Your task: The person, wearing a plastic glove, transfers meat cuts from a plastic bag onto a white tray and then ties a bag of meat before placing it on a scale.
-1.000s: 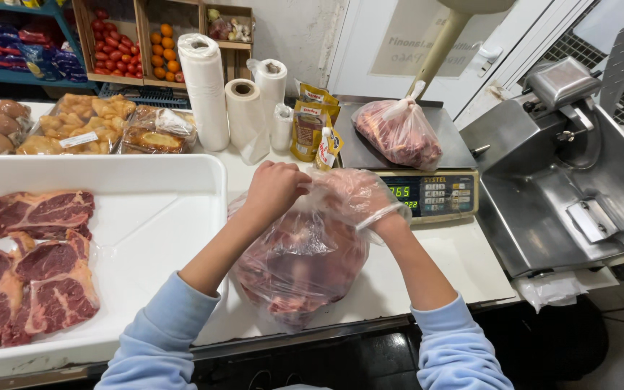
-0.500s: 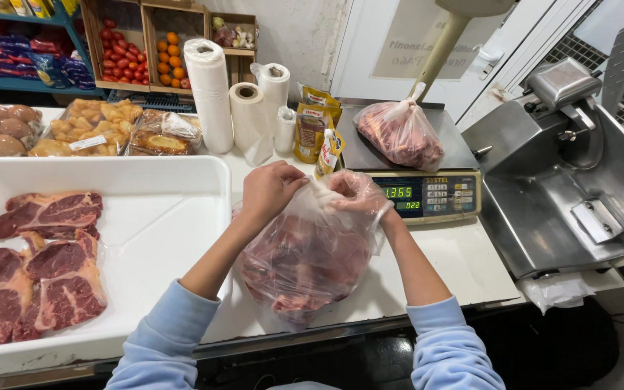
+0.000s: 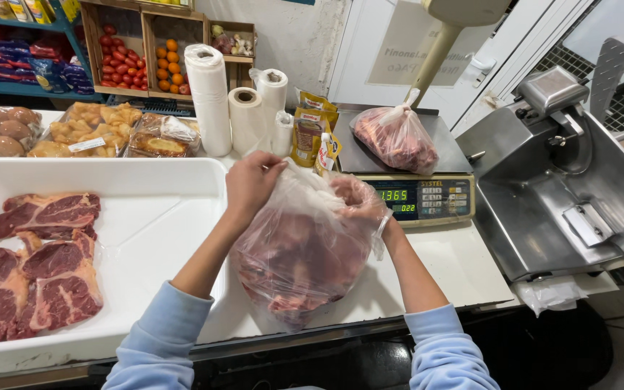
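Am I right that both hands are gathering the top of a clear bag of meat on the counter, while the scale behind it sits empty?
Not quite: the scale is not empty. In the head view a second tied bag of meat rests on its platform. The rest holds: the left hand and right hand gather the top of the clear bag of meat on the counter.

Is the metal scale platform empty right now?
No, a tied clear plastic bag of red meat sits on the metal scale platform.

Bright, even overhead light; wide-angle edge distortion
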